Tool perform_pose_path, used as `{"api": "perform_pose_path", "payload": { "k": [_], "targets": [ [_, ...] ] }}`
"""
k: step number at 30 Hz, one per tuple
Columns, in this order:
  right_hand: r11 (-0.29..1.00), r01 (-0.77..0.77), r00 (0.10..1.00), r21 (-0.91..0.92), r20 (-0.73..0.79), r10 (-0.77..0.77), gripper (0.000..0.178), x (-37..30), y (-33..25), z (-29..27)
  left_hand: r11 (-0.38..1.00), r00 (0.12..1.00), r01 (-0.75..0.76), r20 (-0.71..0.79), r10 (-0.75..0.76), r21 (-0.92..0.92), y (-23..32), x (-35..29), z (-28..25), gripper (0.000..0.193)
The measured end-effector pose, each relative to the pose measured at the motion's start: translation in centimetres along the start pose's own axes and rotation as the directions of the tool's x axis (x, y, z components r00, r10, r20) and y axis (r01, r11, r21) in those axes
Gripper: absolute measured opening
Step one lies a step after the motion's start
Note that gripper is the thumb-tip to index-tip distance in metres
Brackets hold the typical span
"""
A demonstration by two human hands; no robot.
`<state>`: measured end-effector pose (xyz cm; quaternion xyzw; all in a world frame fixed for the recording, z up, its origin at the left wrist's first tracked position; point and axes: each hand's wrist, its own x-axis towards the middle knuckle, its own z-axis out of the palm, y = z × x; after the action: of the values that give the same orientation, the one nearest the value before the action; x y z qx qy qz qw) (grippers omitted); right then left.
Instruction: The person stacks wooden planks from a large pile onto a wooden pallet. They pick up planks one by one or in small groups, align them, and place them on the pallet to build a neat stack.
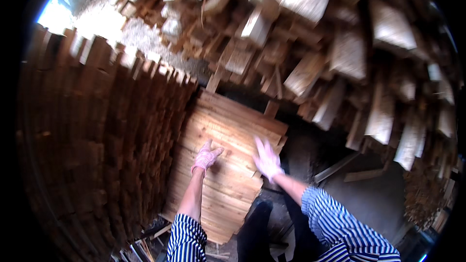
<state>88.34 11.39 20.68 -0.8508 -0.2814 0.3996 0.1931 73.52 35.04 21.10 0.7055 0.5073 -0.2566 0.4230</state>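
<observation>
Side by side, light-coloured wooden boards (213, 184) lie flat as a low layer in front of me, their right ends uneven. My left hand (207, 157), in a pink glove, is over the middle of these boards with its thumb apart from the fingers. At the boards' right edge is my right hand (267, 158), also gloved in pink, fingers spread and slightly blurred. Neither hand holds anything that I can see. Whether the palms touch the wood, I cannot tell.
A tall stack of dark boards (97, 145) stands close on the left. Across the back and right, a big pile of timber (310, 34) juts its ends toward me. Loose wood strips (366, 174) lie on the floor (374, 199) at right.
</observation>
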Motion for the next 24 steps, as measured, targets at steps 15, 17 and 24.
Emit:
{"api": "perform_pose_path", "payload": {
  "k": [15, 17, 24],
  "targets": [
    [0.870, -0.441, 0.888, 0.222, -0.032, 0.459, 0.081, -22.3, 4.7, -21.3, 0.309, -0.005, -0.892, -0.691, 0.723, 0.330, 50.4, -23.5, -16.2, 0.083],
    [0.887, -0.391, 0.919, 0.244, 0.043, 0.393, 0.080, -21.5, 2.1, -23.7, 0.449, 0.036, -0.684, -0.589, 0.807, 0.574, 54.3, -25.4, -19.0, 0.102],
    [0.924, -0.140, 0.968, 0.356, -0.146, 0.203, 0.071, -18.4, 1.7, -21.5, 0.017, 0.651, -0.565, 0.432, 0.624, 0.825, 65.3, -29.9, -23.3, 0.042]
  ]
}}
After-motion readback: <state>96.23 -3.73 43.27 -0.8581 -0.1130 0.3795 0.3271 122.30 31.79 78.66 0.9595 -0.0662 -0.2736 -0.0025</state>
